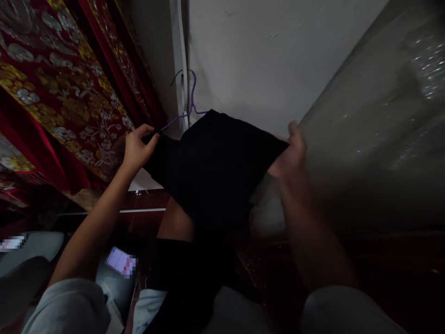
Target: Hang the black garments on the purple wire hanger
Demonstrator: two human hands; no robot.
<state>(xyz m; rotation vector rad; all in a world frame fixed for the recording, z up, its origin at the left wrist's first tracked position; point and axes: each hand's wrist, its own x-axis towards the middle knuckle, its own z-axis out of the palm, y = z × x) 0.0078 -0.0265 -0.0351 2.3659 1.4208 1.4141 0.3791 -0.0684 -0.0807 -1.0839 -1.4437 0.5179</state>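
Note:
A black garment (215,157) is stretched between my two hands in front of the wall; its exact kind is too dark to make out. My left hand (139,146) pinches its left edge, beside the end of a purple hanger (192,99). The hanger's hook catches on a pale vertical strip, and its right arm passes behind the cloth. With my right hand (291,150), slightly blurred, I grip the garment's right corner. The lower part of the cloth drops into shadow over my lap.
Red curtains with gold and silver patterns (79,102) hang at the left. A large plastic-wrapped surface (365,139) rises at the right. Behind the hanger runs a pale strip (180,55) on the wall. A lit phone (120,261) lies low at the left.

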